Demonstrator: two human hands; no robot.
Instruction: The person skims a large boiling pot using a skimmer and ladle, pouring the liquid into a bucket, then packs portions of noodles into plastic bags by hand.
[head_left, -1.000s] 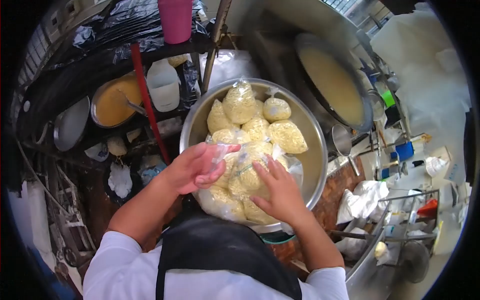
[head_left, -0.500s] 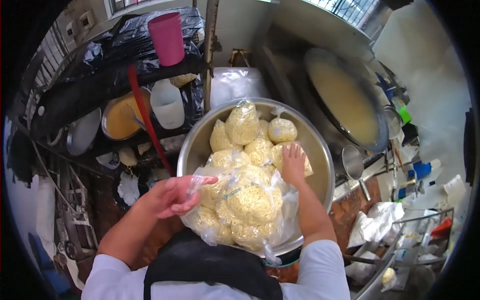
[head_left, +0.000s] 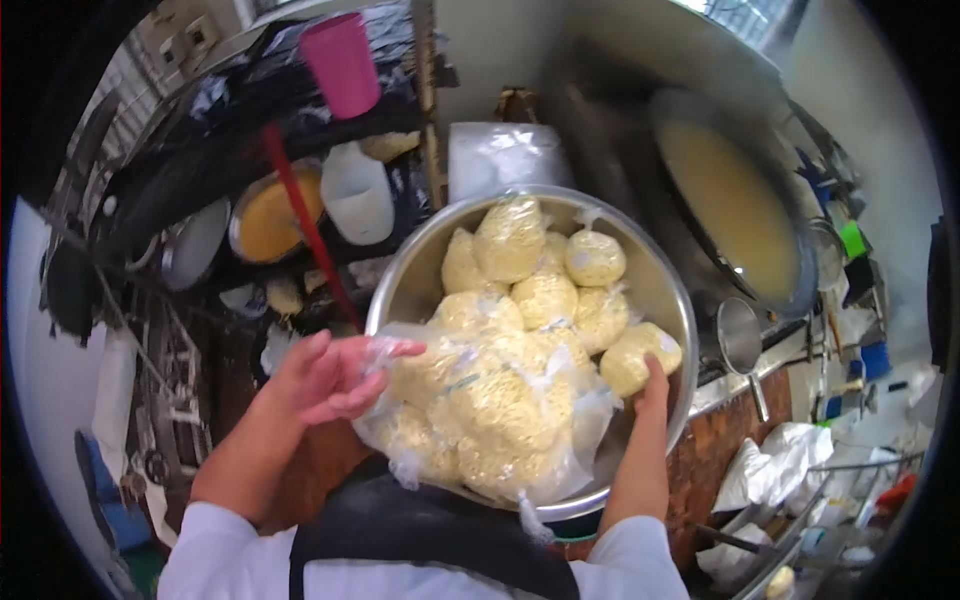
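Note:
A wide metal basin (head_left: 672, 275) in front of me holds several clear bags packed with pale yellow noodle-like strands, such as the bag near its far rim (head_left: 508, 238). At the basin's near side lies a large clear plastic bag (head_left: 590, 420) with more of these packs in it. My left hand (head_left: 335, 378) has the edge of that plastic bag caught around its fingers, some of which are stretched and apart. At the right inner wall, my right hand (head_left: 652, 388) grips a bag of noodles (head_left: 638, 352), thumb on top; its other fingers are hidden.
To the right sits a large pan of cloudy yellowish liquid (head_left: 735, 205), with a strainer (head_left: 740, 340) below it. On the left shelf are a bowl of orange liquid (head_left: 268, 225), a white jug (head_left: 360, 200) and, higher up, a pink container (head_left: 345, 68).
My right hand has moved down and right, shifting a bag of noodles towards the basin's right wall. My left hand stays at the plastic bag's edge. The view has shifted slightly.

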